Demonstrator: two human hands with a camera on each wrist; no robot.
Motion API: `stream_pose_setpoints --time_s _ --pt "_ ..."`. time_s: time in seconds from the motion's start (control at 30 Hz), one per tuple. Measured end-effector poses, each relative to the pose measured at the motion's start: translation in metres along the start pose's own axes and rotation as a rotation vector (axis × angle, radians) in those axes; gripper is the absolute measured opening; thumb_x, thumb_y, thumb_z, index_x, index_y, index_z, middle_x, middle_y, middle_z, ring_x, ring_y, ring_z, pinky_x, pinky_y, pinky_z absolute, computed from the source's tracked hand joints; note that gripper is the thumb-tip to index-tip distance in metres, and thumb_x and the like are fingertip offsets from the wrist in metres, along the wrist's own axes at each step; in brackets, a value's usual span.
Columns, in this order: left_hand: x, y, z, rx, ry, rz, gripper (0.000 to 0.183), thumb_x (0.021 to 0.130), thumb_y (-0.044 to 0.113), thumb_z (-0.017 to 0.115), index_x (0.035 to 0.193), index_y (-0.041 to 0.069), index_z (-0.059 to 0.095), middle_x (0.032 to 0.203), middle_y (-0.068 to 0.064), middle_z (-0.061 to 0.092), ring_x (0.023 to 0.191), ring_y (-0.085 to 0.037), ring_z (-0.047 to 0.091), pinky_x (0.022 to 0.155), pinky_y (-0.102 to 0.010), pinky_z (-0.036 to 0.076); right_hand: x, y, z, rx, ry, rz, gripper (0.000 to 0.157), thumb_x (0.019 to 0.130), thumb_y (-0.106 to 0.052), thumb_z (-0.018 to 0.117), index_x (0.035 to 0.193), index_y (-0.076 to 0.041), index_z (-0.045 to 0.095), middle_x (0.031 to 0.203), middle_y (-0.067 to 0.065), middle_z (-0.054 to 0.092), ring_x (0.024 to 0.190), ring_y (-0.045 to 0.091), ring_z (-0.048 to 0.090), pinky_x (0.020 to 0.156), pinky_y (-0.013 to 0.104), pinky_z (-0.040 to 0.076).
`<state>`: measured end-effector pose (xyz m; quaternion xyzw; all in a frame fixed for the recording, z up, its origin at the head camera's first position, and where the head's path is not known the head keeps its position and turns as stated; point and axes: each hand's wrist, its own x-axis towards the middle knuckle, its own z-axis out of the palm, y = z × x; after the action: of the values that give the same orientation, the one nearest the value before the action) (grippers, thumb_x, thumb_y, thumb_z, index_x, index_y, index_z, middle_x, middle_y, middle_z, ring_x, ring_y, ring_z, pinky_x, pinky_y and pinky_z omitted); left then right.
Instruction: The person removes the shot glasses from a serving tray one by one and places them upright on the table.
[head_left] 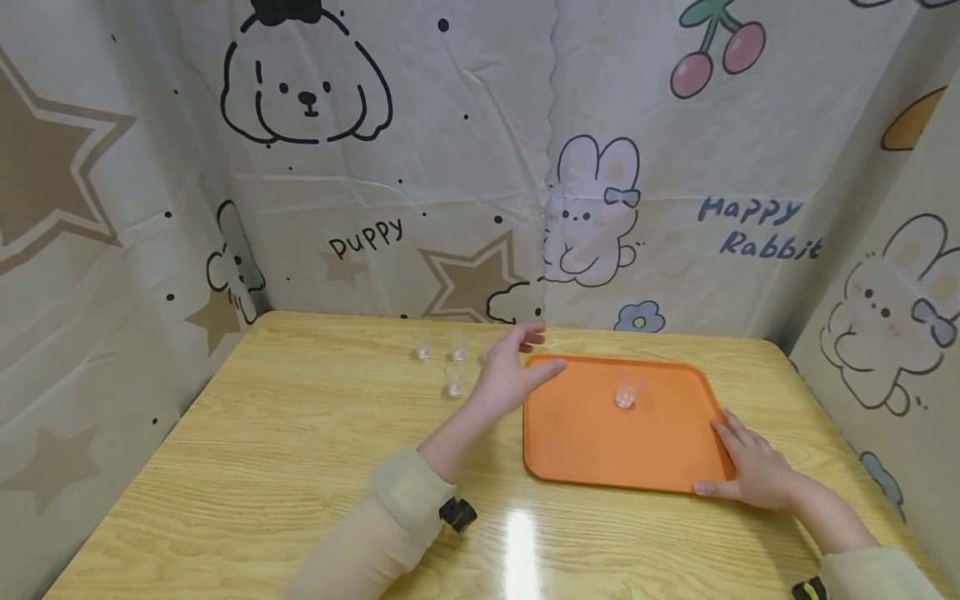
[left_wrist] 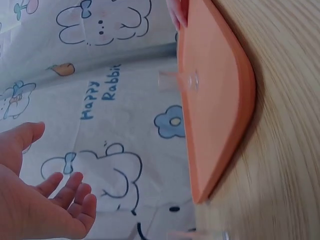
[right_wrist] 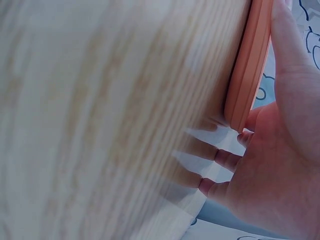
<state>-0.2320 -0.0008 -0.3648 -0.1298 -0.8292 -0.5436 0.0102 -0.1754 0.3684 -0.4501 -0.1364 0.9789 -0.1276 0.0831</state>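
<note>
An orange tray lies on the table, with one small clear cup standing on it, right of the tray's middle. My left hand is raised at the tray's far left corner, fingers spread and nothing held; the left wrist view shows its palm and loosely bent fingers. My right hand rests against the tray's near right corner, thumb on the front rim and fingers along the right side. In the right wrist view several of its fingertips touch the table beside the tray's edge.
Left of the tray stand more small clear cups, one in front of a row including another cup; my left hand partly hides the row's right end. A printed cloth hangs behind and beside the wooden table.
</note>
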Motion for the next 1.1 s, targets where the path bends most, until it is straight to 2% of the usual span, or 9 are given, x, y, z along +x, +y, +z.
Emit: stream_pose_setpoints --time_s 0.23,0.47,0.67,0.83,1.1 --pt "0.005 0.011 0.029 -0.029 0.008 0.001 0.057 0.082 0.03 0.074 0.132 0.017 0.05 0.123 0.001 0.058 0.113 -0.018 0.05 0.089 -0.032 0.046 0.0 -0.001 0.001 0.004 -0.002 0.0 0.105 0.077 -0.052 0.07 0.141 0.014 0.021 0.15 0.033 0.005 0.12 0.064 0.025 0.082 0.078 0.027" --pt "0.014 0.008 0.057 0.01 0.011 0.012 0.06 0.079 0.035 0.076 0.132 0.02 0.051 0.123 0.004 0.056 0.115 -0.017 0.048 0.093 -0.032 0.044 0.0 -0.002 0.0 -0.001 0.005 -0.006 0.105 0.077 -0.052 0.071 0.141 0.015 0.022 0.15 0.033 0.006 0.12 0.063 0.025 0.082 0.077 0.027" --pt "0.028 0.005 0.077 0.11 -0.059 0.033 0.066 0.079 0.041 0.074 0.136 0.022 0.047 0.128 0.007 0.054 0.118 -0.016 0.046 0.094 -0.033 0.043 0.0 0.0 0.001 -0.009 0.015 -0.009 0.104 0.076 -0.051 0.071 0.14 0.015 0.022 0.149 0.034 0.007 0.119 0.063 0.026 0.081 0.077 0.029" --pt "0.04 0.002 0.091 0.182 -0.121 0.022 0.069 0.078 0.045 0.074 0.137 0.023 0.047 0.129 0.008 0.054 0.118 -0.016 0.046 0.093 -0.032 0.043 0.0 0.002 0.002 -0.011 0.016 -0.006 0.104 0.076 -0.051 0.072 0.14 0.015 0.023 0.149 0.034 0.008 0.119 0.063 0.026 0.081 0.076 0.029" --pt "0.05 -0.008 0.11 0.225 -0.182 0.031 0.066 0.079 0.043 0.074 0.137 0.024 0.048 0.128 0.007 0.056 0.119 -0.017 0.043 0.098 -0.037 0.037 0.001 0.0 0.001 -0.011 0.007 0.0 0.104 0.077 -0.052 0.071 0.14 0.015 0.023 0.149 0.034 0.009 0.119 0.063 0.026 0.082 0.076 0.029"
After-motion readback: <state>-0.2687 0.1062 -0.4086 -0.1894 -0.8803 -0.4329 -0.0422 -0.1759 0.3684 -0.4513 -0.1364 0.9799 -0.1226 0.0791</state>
